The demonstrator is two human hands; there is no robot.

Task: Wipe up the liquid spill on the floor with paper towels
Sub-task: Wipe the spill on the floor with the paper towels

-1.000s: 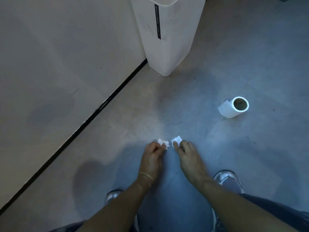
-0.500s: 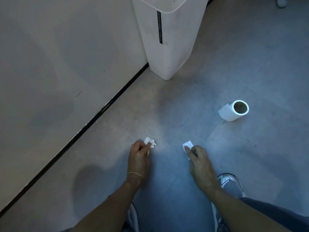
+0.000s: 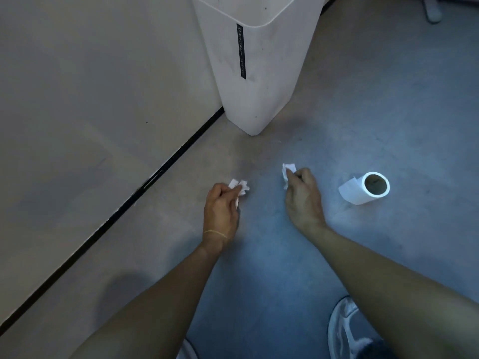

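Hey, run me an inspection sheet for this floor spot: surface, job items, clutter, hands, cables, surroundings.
Surface: grey floor, no puddle plainly visible in the dim light.
Job's things: paper towel roll lying on its side, right of the hands, loose sheet trailing; left wad and right wad, both crumpled.
Clutter: nothing seen.
Hands: left hand pinches left wad; right hand pinches right wad; hands apart.
Cables: nothing seen.
Surroundings: white bin standing by the wall; shoe at bottom edge.
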